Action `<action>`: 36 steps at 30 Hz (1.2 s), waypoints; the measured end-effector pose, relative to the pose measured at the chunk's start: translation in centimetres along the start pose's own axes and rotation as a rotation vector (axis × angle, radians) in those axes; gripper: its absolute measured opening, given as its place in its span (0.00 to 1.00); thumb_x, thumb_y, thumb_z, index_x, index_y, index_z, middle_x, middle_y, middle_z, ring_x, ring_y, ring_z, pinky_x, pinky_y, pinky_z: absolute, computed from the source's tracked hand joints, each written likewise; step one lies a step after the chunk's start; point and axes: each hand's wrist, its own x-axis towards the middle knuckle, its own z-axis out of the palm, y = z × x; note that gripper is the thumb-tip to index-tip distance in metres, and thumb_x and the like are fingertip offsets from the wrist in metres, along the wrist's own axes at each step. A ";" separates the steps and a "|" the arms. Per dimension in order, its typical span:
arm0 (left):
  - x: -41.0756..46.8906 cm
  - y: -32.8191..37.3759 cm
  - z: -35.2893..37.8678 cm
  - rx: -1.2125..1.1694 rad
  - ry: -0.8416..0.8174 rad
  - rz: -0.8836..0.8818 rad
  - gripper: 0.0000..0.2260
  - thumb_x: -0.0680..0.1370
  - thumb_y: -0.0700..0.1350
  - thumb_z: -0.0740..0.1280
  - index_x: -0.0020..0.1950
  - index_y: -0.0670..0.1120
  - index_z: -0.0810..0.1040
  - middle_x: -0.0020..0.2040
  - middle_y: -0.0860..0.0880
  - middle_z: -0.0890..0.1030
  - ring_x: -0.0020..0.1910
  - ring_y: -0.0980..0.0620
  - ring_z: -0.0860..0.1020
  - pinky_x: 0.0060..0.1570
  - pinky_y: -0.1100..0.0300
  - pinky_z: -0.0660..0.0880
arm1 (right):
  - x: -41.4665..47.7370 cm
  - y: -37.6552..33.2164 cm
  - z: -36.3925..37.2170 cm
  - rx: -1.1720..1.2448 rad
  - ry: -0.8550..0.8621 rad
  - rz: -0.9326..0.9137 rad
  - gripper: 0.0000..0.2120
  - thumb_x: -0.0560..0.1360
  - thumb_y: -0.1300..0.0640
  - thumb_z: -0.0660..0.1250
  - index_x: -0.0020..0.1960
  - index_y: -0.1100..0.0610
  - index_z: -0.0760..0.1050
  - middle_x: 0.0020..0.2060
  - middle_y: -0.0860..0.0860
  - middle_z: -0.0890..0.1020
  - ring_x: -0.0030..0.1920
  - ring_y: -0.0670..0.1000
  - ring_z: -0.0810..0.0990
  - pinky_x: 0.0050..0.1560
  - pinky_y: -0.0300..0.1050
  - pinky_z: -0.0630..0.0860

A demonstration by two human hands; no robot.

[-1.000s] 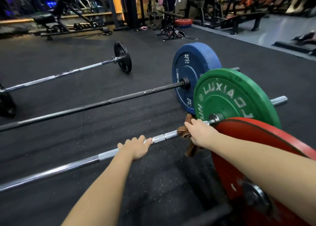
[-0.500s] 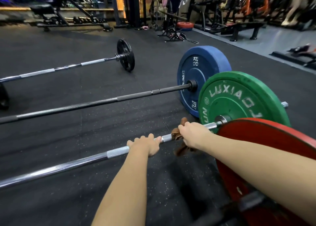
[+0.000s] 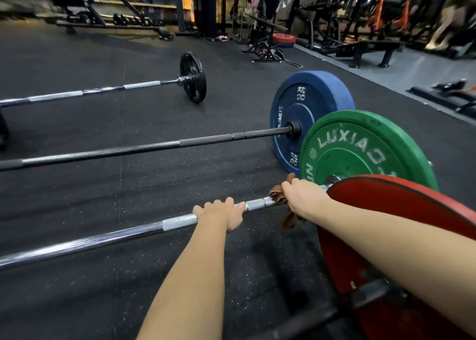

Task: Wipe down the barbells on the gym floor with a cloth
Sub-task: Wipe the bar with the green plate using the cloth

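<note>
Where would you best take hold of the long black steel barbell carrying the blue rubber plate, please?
I'd grip the matte knurled stretch of the black steel barbell overhand, from above: the round shaft lies level just off the floor, and the thick blue rubber plate offers no handhold.

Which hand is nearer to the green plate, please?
Right. The right hand holds the brown cloth round the chrome bar just beside the green plate; the left hand grips the bar farther from it.

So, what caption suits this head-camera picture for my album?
Left hand grips the chrome barbell; right hand holds a brown cloth on it near the green plate.
</note>
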 end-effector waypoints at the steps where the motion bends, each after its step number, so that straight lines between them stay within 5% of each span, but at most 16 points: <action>1: 0.0 0.0 0.0 0.000 0.003 0.000 0.24 0.85 0.60 0.45 0.76 0.52 0.64 0.73 0.44 0.71 0.71 0.40 0.68 0.70 0.38 0.58 | 0.0 -0.8 -0.1 -0.013 0.013 -0.019 0.11 0.79 0.63 0.61 0.62 0.60 0.70 0.57 0.60 0.78 0.55 0.62 0.80 0.45 0.52 0.72; 9: 0.0 0.0 0.0 -0.002 0.006 -0.003 0.25 0.85 0.61 0.44 0.76 0.52 0.65 0.74 0.45 0.71 0.72 0.40 0.68 0.68 0.39 0.59 | -1.6 -0.8 0.9 0.067 0.075 -0.155 0.17 0.79 0.57 0.64 0.67 0.56 0.67 0.59 0.56 0.75 0.58 0.59 0.77 0.53 0.55 0.77; 13: -0.1 0.0 0.1 0.000 0.009 0.001 0.24 0.85 0.60 0.44 0.76 0.52 0.65 0.73 0.44 0.71 0.71 0.40 0.68 0.68 0.39 0.59 | -2.1 1.7 1.4 0.036 0.055 -0.072 0.17 0.80 0.57 0.63 0.68 0.56 0.67 0.59 0.56 0.75 0.58 0.59 0.77 0.52 0.53 0.75; 22: -0.3 0.1 0.2 -0.021 0.032 0.005 0.23 0.84 0.58 0.45 0.74 0.51 0.67 0.72 0.45 0.72 0.70 0.40 0.69 0.66 0.39 0.58 | -1.9 -3.2 1.3 0.115 0.110 -0.190 0.19 0.78 0.57 0.65 0.68 0.56 0.69 0.61 0.57 0.74 0.60 0.59 0.76 0.56 0.55 0.77; 28: -0.4 -2.1 0.3 -0.280 0.103 0.100 0.20 0.85 0.60 0.48 0.71 0.53 0.67 0.69 0.47 0.77 0.66 0.42 0.73 0.64 0.43 0.61 | -2.0 -1.4 0.7 0.063 0.069 -0.231 0.22 0.79 0.55 0.65 0.71 0.54 0.66 0.59 0.54 0.75 0.58 0.57 0.76 0.54 0.55 0.78; 32: -1.4 -6.9 0.3 -0.147 0.259 -0.029 0.23 0.85 0.61 0.48 0.68 0.51 0.73 0.66 0.48 0.78 0.66 0.43 0.70 0.65 0.40 0.61 | -1.6 -3.8 0.0 -0.042 0.094 -0.196 0.15 0.78 0.55 0.64 0.64 0.56 0.69 0.57 0.56 0.76 0.56 0.58 0.77 0.48 0.53 0.76; 36: -3.4 -10.1 2.9 0.059 0.407 -0.212 0.34 0.82 0.66 0.38 0.56 0.49 0.79 0.53 0.50 0.82 0.56 0.45 0.75 0.58 0.47 0.65 | -1.0 -6.6 -0.3 -0.043 0.136 -0.234 0.14 0.78 0.57 0.64 0.63 0.55 0.68 0.57 0.55 0.76 0.55 0.58 0.76 0.43 0.51 0.73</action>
